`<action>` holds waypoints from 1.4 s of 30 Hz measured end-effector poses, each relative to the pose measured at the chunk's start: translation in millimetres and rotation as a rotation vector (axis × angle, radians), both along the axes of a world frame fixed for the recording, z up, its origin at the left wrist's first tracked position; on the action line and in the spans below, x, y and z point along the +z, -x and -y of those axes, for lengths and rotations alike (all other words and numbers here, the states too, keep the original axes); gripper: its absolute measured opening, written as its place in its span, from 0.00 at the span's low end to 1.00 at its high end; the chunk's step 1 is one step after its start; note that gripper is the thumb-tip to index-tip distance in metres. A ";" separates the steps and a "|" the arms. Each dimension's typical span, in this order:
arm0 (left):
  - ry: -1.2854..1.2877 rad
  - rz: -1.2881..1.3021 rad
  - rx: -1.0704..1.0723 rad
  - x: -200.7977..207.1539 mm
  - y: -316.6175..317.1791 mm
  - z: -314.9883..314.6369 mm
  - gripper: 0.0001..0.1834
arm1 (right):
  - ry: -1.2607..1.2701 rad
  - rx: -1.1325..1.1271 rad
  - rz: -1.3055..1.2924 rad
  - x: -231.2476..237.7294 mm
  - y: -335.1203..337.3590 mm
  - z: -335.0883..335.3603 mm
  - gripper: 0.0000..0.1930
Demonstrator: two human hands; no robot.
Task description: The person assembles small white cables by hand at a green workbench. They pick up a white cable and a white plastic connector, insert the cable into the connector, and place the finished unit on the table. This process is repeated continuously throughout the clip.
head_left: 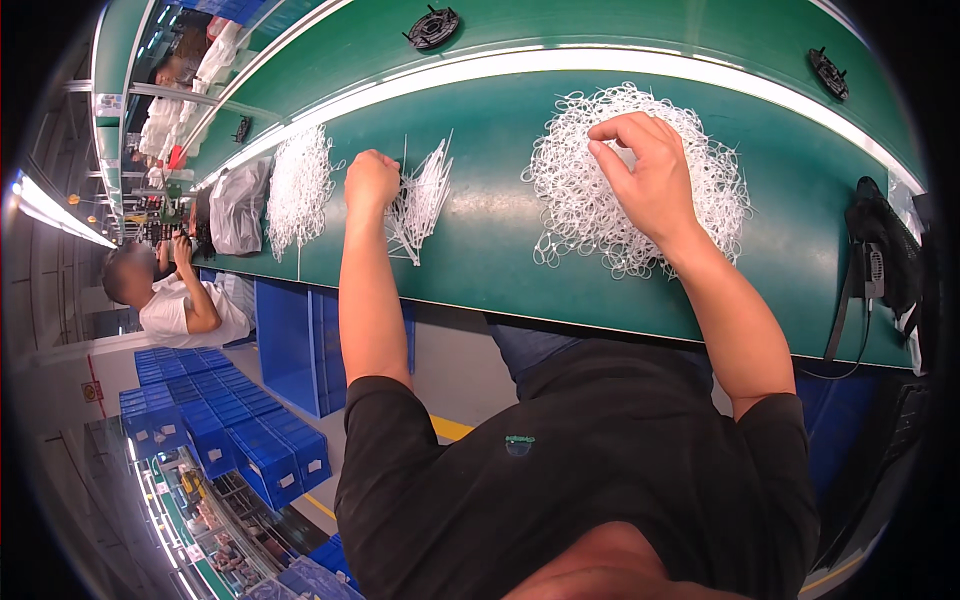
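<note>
My right hand (650, 175) hovers over a wide heap of looped white plastic ties (570, 190). Its fingers are curved, with a small gap between thumb and forefinger and nothing visible between them. To the left, my left hand (372, 182) is closed at the edge of a loose bunch of straight white ties (428, 195). The fingertips there are turned away, so what they hold is hidden. Left of that hand lies another heap of thin white ties (298, 190).
A grey plastic bag (238, 208) sits beyond the left heap. Black round parts (433, 28) rest on the green strip (620, 25) behind the bench's white rail. A black mesh bag (885, 250) lies at right. Blue bins (270, 455) and a seated co-worker (190, 300) are at left.
</note>
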State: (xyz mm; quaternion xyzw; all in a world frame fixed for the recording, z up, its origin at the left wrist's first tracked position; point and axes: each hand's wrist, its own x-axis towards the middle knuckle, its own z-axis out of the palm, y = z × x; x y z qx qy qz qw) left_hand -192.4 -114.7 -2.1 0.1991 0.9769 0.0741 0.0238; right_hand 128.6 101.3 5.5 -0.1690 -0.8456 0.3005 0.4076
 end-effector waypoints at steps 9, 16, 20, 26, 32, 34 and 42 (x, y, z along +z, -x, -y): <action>-0.057 -0.009 -0.037 6.1 -9.4 2.1 0.07 | 0.011 0.004 0.008 2.5 -1.0 1.1 0.05; -0.007 -0.015 -0.040 5.6 -11.8 0.5 0.07 | 0.042 0.023 0.005 0.4 0.0 1.4 0.04; -0.074 -0.110 -0.097 -4.8 -6.6 6.4 0.06 | 0.042 0.026 -0.005 0.0 0.4 1.7 0.04; -0.792 0.085 -0.104 20.7 3.6 11.0 0.07 | 0.052 0.036 -0.010 0.1 1.2 2.8 0.05; -1.404 0.654 -0.376 61.4 -87.7 -30.9 0.04 | 0.211 0.145 -0.159 14.0 -1.4 11.2 0.09; -1.518 0.885 -0.476 57.5 -121.4 -45.9 0.05 | 0.191 0.211 -0.235 11.2 2.3 14.9 0.10; -1.538 1.317 -0.486 28.8 -182.7 -87.7 0.05 | 0.320 0.306 -0.093 9.2 -2.3 13.2 0.06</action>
